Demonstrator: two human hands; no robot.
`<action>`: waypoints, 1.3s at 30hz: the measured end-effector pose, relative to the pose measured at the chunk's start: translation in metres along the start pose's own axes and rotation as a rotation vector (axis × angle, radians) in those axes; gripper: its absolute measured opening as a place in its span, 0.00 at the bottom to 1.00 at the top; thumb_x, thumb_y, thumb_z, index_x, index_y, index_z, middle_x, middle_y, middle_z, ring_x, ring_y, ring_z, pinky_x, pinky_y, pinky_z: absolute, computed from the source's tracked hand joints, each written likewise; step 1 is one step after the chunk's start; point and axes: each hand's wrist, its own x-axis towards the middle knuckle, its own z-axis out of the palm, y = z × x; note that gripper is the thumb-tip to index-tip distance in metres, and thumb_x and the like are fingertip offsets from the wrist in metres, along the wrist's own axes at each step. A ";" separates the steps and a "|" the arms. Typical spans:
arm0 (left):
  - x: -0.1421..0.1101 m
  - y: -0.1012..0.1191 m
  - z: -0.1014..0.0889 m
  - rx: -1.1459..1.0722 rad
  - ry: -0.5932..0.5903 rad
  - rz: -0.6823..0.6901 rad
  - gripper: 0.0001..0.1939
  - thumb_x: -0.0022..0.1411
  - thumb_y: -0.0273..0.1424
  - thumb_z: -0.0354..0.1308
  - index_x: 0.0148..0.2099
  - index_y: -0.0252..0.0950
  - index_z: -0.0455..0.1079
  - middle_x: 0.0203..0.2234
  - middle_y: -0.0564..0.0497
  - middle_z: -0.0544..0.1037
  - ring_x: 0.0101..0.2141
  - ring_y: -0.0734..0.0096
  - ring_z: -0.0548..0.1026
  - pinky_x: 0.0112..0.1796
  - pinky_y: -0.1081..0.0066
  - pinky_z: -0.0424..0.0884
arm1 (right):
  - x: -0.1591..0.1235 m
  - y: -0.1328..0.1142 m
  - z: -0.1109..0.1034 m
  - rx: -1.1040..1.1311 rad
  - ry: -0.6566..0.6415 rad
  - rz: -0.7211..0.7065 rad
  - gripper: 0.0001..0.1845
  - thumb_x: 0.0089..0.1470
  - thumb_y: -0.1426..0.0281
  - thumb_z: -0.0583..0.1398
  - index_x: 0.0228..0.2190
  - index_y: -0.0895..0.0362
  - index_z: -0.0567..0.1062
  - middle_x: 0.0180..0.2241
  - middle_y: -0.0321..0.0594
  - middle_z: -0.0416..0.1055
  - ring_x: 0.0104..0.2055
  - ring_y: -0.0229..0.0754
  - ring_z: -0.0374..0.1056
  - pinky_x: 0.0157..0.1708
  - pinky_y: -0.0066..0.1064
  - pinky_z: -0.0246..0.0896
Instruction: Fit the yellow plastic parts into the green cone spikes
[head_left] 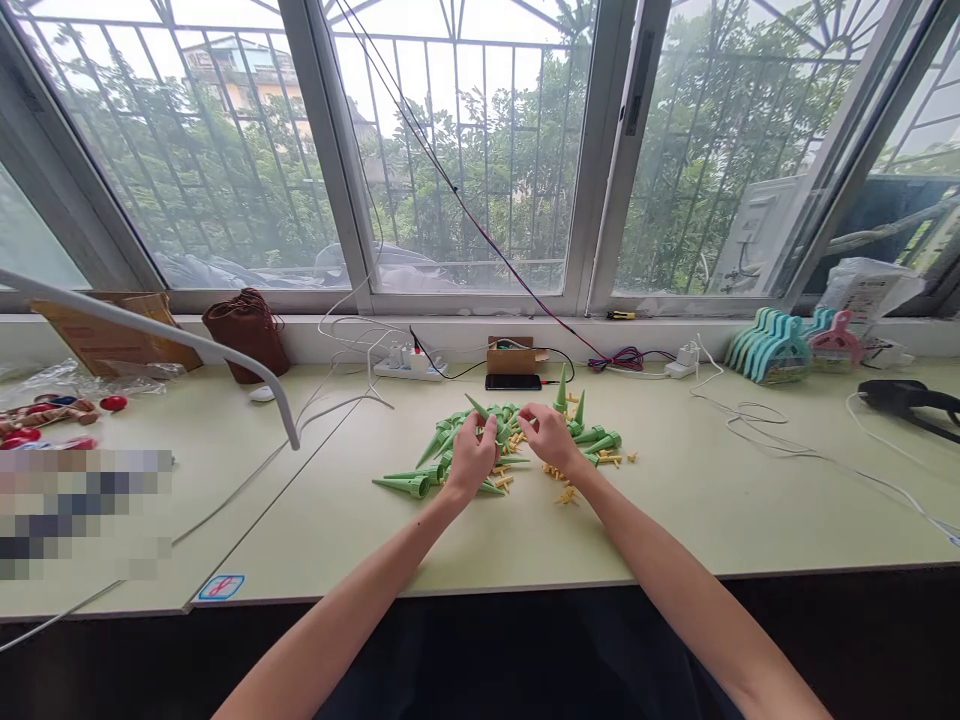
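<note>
My left hand is closed around a green plastic plant watering spike, whose pointed end sticks out up and to the left. Close beside it, my right hand has its fingers pinched together near the spike's wide end; whatever is between them is too small to make out. Around and under both hands lies a pile of similar green spikes with ribbed caps. Small yellow plastic pieces are scattered among them. Just past my right hand, a green spike stands upright, point up.
Behind the pile are a black phone and a small cardboard box. A power strip and cables run along the back. Teal hangers stand at the right. A grey curved tube crosses the left side.
</note>
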 end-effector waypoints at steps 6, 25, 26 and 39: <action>-0.002 0.003 0.000 -0.015 -0.015 0.053 0.14 0.61 0.43 0.52 0.32 0.38 0.58 0.20 0.58 0.65 0.14 0.80 0.64 0.15 0.78 0.57 | -0.001 0.012 0.008 -0.120 -0.151 0.026 0.07 0.55 0.74 0.56 0.33 0.59 0.75 0.31 0.42 0.73 0.33 0.40 0.66 0.37 0.29 0.58; 0.001 -0.010 0.005 0.101 -0.096 0.171 0.12 0.59 0.41 0.54 0.36 0.36 0.63 0.30 0.52 0.72 0.17 0.81 0.66 0.17 0.78 0.58 | -0.005 0.018 0.014 -0.229 -0.342 0.069 0.13 0.53 0.77 0.57 0.39 0.57 0.76 0.36 0.44 0.69 0.39 0.41 0.65 0.40 0.29 0.57; 0.001 -0.011 0.005 0.106 -0.102 0.175 0.12 0.60 0.41 0.54 0.36 0.36 0.63 0.30 0.52 0.72 0.17 0.81 0.66 0.17 0.78 0.57 | -0.005 0.018 0.014 -0.232 -0.342 0.070 0.12 0.53 0.77 0.56 0.38 0.58 0.76 0.36 0.44 0.69 0.38 0.41 0.65 0.40 0.29 0.57; -0.001 -0.009 0.004 0.142 -0.157 0.194 0.10 0.61 0.39 0.53 0.38 0.37 0.62 0.33 0.51 0.73 0.17 0.81 0.65 0.18 0.77 0.59 | -0.006 0.008 0.012 -0.336 -0.379 0.139 0.05 0.57 0.74 0.54 0.33 0.58 0.70 0.35 0.42 0.65 0.37 0.40 0.62 0.35 0.28 0.53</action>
